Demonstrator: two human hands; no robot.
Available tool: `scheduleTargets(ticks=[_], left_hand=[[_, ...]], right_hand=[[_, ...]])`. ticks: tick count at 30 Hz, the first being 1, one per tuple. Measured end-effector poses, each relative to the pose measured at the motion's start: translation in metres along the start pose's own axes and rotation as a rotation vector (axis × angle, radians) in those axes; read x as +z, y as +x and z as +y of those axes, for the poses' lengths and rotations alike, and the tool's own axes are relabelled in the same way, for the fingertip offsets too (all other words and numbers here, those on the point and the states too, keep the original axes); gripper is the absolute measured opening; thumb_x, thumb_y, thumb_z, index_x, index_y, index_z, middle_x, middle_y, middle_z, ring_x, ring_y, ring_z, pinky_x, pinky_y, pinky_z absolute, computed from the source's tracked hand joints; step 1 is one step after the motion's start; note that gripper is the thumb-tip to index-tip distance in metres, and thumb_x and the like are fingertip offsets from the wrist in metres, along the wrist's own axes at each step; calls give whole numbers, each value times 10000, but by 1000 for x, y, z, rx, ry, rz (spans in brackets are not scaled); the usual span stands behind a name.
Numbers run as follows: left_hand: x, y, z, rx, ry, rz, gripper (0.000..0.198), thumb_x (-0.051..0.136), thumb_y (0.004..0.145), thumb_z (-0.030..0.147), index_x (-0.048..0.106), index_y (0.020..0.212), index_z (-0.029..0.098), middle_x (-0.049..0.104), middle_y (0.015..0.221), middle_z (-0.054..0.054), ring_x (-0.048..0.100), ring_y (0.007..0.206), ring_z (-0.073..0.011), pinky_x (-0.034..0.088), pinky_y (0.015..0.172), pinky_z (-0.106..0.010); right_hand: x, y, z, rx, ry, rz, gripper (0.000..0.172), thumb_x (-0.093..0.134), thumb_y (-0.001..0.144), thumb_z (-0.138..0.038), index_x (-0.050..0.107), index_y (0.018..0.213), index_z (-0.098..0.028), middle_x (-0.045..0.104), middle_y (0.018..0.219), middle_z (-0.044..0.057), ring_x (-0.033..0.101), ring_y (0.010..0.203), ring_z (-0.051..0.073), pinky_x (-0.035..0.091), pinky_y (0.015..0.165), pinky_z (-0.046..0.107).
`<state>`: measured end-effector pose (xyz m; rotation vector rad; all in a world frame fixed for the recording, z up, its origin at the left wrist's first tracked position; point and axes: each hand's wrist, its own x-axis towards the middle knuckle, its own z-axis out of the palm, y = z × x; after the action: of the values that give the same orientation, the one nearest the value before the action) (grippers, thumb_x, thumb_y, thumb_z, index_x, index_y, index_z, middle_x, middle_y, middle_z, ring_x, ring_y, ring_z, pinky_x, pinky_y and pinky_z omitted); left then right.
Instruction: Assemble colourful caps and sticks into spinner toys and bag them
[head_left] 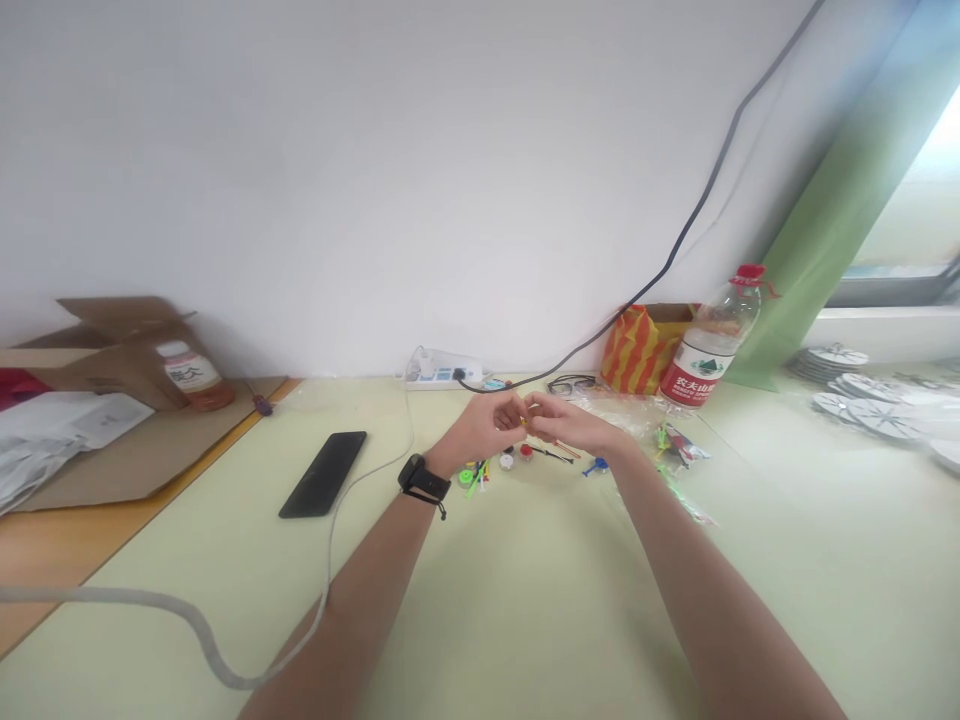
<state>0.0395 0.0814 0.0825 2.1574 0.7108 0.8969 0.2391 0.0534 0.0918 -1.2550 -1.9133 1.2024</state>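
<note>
My left hand (481, 428), with a black watch (426, 480) on its wrist, meets my right hand (574, 424) over the far part of the table. Both are closed in a pinch, fingertips together. A tiny yellowish bit shows between them, too small to name. Just below the left hand lie a bright green disc (466, 478) and several thin coloured plastic sticks. A white round piece (506, 462) and a red round piece (526, 452) sit under the fingertips. Beneath the right wrist is a blue plastic piece (596, 467).
A black phone (324, 475) and a pale cable (330, 560) lie at left. Behind stand a power strip (442, 374), a striped bag (637, 350) and a large water bottle (709, 345). A cardboard box (127, 330) and drink bottle (193, 375) are far left; stacked discs (881, 415) at right.
</note>
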Motion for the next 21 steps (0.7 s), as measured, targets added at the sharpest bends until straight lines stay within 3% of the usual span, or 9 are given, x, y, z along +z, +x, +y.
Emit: scheduleTargets(ticks=[3,7,11,14,16,21], left_hand=[[5,-2,-1,-29,2,-27,113,642,794,203,665,903,181,714,773,-12,672,702,-150,537,669,-263],[16,-6,-5,-64,92,-165,74,704,765,254,671,773,188,735,784,-18,683,718,-174,508,634,-268],[26,-8,-15,-79,182,-299,176,754,707,242,766,881,226,766,873,-13,694,806,-207,508,709,-300],[26,-9,-22,-81,288,-322,99,768,696,274,789,789,247,765,864,-18,669,903,-252,497,764,-330],[24,-9,-25,-58,334,-301,103,780,686,292,784,781,253,755,921,-30,632,1003,-279,490,836,-346],[17,-11,-23,-42,386,-238,288,800,689,348,754,962,267,715,1045,-39,584,1057,-289,483,882,-358]], right_hand=[[-2,6,15,152,-259,108,142,441,900,-244,552,983,-220,617,872,8,576,755,141,424,586,216],[-5,16,42,232,-397,79,113,589,843,-238,621,946,-203,664,900,43,613,793,180,451,622,248],[-7,22,62,269,-512,113,373,750,766,-338,620,1094,-217,667,1067,75,637,955,236,495,729,289],[-7,24,68,283,-564,144,559,822,702,-406,584,1174,-224,608,1248,110,608,1100,275,510,795,316],[-5,24,69,291,-575,133,551,832,695,-384,576,1157,-227,617,1236,104,613,1097,269,511,784,309],[3,25,64,322,-547,65,381,741,750,-209,551,1080,-217,701,992,67,669,847,205,480,631,254]])
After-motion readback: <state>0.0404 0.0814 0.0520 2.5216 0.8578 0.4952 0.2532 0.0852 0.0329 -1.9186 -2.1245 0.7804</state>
